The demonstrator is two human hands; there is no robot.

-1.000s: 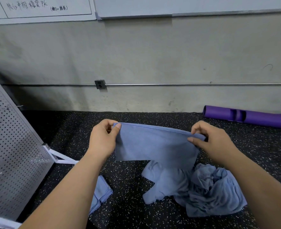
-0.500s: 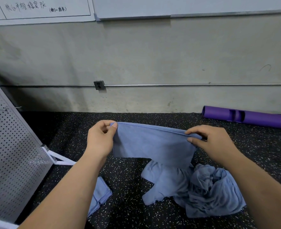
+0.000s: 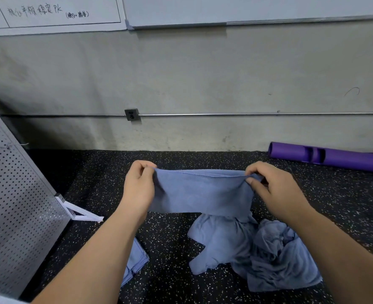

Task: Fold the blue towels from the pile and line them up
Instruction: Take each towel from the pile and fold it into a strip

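Note:
I hold a blue towel (image 3: pixel 200 191) stretched out in the air above the speckled black floor. My left hand (image 3: pixel 138 187) pinches its top left corner and my right hand (image 3: pixel 273 189) pinches its top right corner. The towel hangs doubled, its lower edge just above a crumpled pile of blue towels (image 3: pixel 257 253) lying on the floor to the right. A folded blue towel (image 3: pixel 135 260) lies on the floor at the lower left, partly hidden behind my left forearm.
A perforated metal panel (image 3: pixel 16 205) on a white foot stands at the left. A purple foam roller (image 3: pixel 330 156) lies by the grey wall at the right. The speckled floor (image 3: pixel 165 233) stretches between the folded towel and the pile.
Both hands have shifted slightly along the towel's top edge and re-pinched the corners. The towel stays stretched between them at about the same height.

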